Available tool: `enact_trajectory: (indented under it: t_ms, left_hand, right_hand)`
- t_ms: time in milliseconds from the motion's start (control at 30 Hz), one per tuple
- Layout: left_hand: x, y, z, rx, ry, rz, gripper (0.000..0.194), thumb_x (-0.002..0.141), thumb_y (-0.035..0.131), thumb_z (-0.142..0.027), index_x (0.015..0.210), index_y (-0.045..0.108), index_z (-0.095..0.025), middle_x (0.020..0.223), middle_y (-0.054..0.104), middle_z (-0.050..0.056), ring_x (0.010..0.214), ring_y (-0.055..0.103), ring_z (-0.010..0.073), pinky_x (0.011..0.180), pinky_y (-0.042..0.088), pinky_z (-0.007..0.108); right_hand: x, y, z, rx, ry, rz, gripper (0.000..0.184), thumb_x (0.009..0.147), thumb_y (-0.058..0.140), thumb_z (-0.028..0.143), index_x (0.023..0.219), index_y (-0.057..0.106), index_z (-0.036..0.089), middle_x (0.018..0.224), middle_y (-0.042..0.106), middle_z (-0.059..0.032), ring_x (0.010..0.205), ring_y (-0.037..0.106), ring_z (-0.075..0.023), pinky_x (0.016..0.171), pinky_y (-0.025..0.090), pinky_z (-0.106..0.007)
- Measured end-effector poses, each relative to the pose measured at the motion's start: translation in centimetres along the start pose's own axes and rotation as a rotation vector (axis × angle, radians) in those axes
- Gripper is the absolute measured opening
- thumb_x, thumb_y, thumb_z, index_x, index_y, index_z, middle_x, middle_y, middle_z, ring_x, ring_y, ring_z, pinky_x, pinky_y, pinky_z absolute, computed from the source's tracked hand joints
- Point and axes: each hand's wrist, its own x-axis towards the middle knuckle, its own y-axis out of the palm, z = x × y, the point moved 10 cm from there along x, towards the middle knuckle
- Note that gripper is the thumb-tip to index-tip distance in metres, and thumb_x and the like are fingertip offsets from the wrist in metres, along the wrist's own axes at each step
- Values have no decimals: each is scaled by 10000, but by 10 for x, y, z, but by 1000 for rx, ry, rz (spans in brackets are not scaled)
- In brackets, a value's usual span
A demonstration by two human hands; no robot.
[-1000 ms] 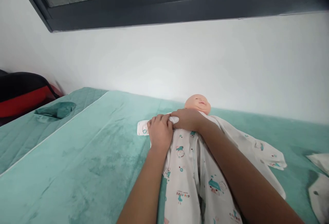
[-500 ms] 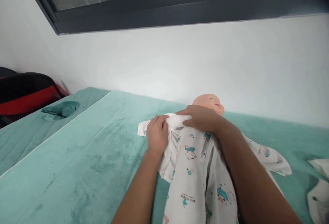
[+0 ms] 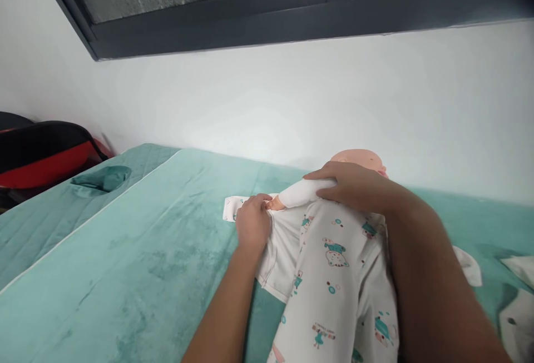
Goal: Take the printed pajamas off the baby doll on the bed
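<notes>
Gripping the doll's white-sleeved arm [image 3: 303,192] mid-frame between thumb and fingers, right hand [image 3: 354,186] has shifted rightward; doll's hand [image 3: 276,204], previously covered, now shows beside left hand [image 3: 253,223], fingers curled over printed sleeve [image 3: 232,208], pinch unclear. Arm looks outside that sleeve.

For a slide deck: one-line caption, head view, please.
Right hand grips a doll's white-covered arm; left hand at its bare hand, above teal bedding.

The right hand [image 3: 334,182] grips the white arm [image 3: 299,192] of the doll [image 3: 354,155]; the left hand [image 3: 253,221], toward nine o'clock, touches its end.
</notes>
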Motion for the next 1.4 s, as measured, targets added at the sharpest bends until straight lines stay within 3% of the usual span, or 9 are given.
enact_trajectory:
  t_ms: [133,233,333,433,600,767,933,1233,1400]
  left_hand:
    - [-1,1,2,20,-15,30,344,859,406,-111,1036,658,-266,968,722,33,897,654,222,784,476,350]
    - [-4,-20,-8,61,46,-150,458,846,438,-120,1287,531,-207,1223,632,112,1117,589,258,912,471,399]
    - [-13,-37,-32,231,195,-308,609,836,460,-102,1433,387,-199,1434,464,145,1340,406,295,1125,291,510]
    - [-13,-16,-47,360,338,-155,588,865,453,-118,1432,393,-263,1406,504,106,1326,411,291,1175,112,592]
    - [-3,11,-32,370,333,57,496,907,486,-246,1399,432,-266,1227,614,81,1153,518,274,1122,253,545]
    - [5,4,-23,414,284,4,409,929,441,-252,1331,517,-240,1173,628,101,1109,527,291,1065,309,533]
    - [6,2,-21,404,270,-11,413,923,434,-238,1324,532,-243,1175,630,110,1112,526,298,1068,296,547]
    - [6,5,-18,375,260,-6,452,903,439,-250,1348,513,-237,1239,622,109,1175,512,319,1093,276,573]
    - [7,-2,-22,170,185,20,476,816,518,-184,1281,574,-267,1302,607,62,1264,483,294,1156,203,565]
  right_hand:
    - [-2,0,-3,-32,40,117,411,805,541,278,1169,695,388,1100,721,4,941,660,-298,734,491,-392]
    - [1,0,6,-29,9,112,392,829,526,286,1175,690,368,1107,717,-3,965,653,-287,768,484,-384]
    - [8,19,28,-64,-44,161,373,853,505,266,1179,670,344,1136,701,-16,987,641,-263,831,463,-373]
    - [13,44,52,-144,-76,231,365,871,466,211,1176,652,284,1119,689,-62,998,626,-259,844,445,-368]
    - [13,63,64,-91,-100,298,361,911,407,212,1189,632,254,1170,677,-70,1043,613,-260,874,445,-376]
    - [6,44,21,106,119,102,360,932,390,283,1191,639,262,1281,648,-36,1164,577,-257,930,451,-380]
    - [-39,33,-22,390,289,-232,337,933,403,358,1136,655,264,1249,663,-17,1158,584,-216,987,437,-369]
    - [-149,32,-127,-28,723,-514,437,828,404,205,1184,656,223,1220,670,-78,1100,594,-281,927,414,-410]
    - [-157,34,-147,81,893,-549,435,801,432,232,1179,648,243,1121,699,-78,998,616,-290,855,418,-411]
